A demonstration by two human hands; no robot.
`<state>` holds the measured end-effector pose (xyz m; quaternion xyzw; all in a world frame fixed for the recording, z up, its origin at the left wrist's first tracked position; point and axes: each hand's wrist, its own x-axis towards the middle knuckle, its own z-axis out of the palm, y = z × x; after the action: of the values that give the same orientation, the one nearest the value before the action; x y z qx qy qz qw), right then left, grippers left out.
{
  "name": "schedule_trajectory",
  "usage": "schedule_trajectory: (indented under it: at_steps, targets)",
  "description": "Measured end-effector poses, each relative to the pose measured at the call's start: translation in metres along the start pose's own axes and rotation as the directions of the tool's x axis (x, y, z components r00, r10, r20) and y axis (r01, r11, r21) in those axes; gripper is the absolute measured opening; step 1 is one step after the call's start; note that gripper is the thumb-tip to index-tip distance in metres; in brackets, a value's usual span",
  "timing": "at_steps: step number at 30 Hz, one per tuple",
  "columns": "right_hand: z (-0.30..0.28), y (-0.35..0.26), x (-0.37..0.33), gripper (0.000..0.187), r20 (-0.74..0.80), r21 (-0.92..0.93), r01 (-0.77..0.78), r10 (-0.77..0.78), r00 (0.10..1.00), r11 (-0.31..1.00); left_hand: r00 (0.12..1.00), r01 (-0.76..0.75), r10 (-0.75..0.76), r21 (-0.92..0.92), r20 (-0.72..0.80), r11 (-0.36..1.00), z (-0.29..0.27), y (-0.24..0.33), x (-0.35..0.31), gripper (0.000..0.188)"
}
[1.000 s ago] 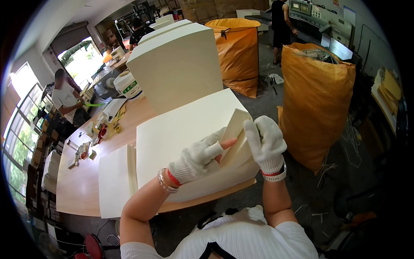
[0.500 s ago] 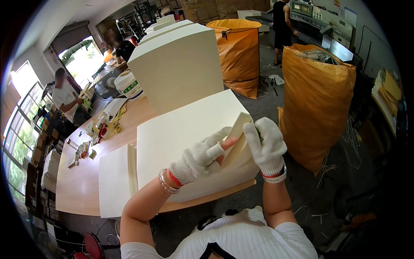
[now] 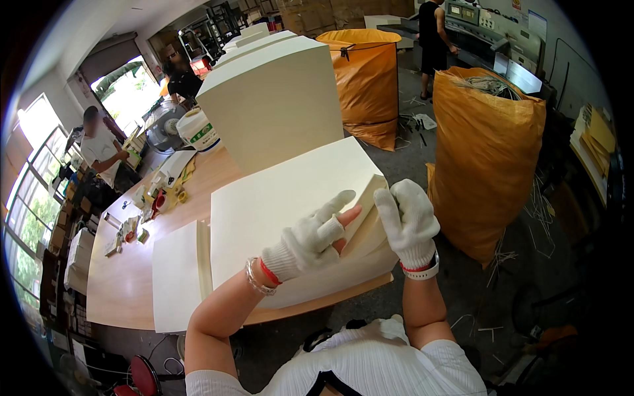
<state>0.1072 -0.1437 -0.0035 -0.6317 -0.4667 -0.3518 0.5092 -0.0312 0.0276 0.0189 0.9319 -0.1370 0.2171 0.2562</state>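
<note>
A thick stack of cream-white paper sheets (image 3: 284, 178) lies at the table's near right corner. The top sheets bend up into a raised flap (image 3: 364, 206) at its right end. My right hand (image 3: 411, 218), in a white knit glove, is closed on the flap's right edge; its fingertips are partly hidden. My left hand (image 3: 310, 234) wears a similar glove with some fingertips bare. It lies over the stack with fingers apart, its bare fingertips beside the flap. Whether they touch the paper I cannot tell.
A tall paper stack (image 3: 274, 109) stands behind, and a lower one (image 3: 175, 277) sits at left. Tape rolls (image 3: 160, 202) and a white tub (image 3: 198, 130) are on the wooden table (image 3: 132, 290). Orange sacks (image 3: 485, 158) stand at right. Other people (image 3: 102, 148) work farther off.
The left hand's gloved index finger has lifted slightly off the flap and spread away. My right hand stays nearly in place. In the background, a seated person has shifted.
</note>
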Motion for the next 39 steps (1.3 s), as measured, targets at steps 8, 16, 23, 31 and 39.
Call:
schedule_trajectory:
  at_steps: [8, 16, 23, 31, 39]
  targets:
    - [0.004, 0.004, -0.003, 0.013, -0.026, -0.077, 0.006, -0.008, 1.000, 0.997, 1.000, 0.014, -0.010, -0.166, 0.025, 0.986, 0.003, -0.004, 0.003, 0.037]
    - [0.002, 0.002, 0.001, 0.003, -0.025, 0.006, 0.018, -0.018, 1.000, 1.000, 0.999, 0.038, -0.031, -0.180, 0.043, 0.983, 0.005, -0.013, 0.003, 0.056]
    - [0.001, 0.005, -0.004, 0.002, 0.001, -0.009, 0.004, -0.004, 1.000, 1.000, 0.997, 0.055, -0.047, -0.149, 0.061, 0.987, -0.001, -0.007, 0.000, 0.054]
    - [0.003, 0.001, -0.003, 0.006, -0.006, -0.054, -0.029, 0.029, 1.000, 0.998, 0.998, 0.036, -0.030, -0.142, 0.048, 0.989, 0.001, -0.003, 0.002, 0.041]
    - [0.004, 0.002, -0.004, 0.005, -0.047, -0.027, -0.046, 0.045, 0.998, 0.999, 0.988, 0.132, -0.124, -0.099, 0.091, 0.986, 0.004, -0.008, 0.000, 0.051]
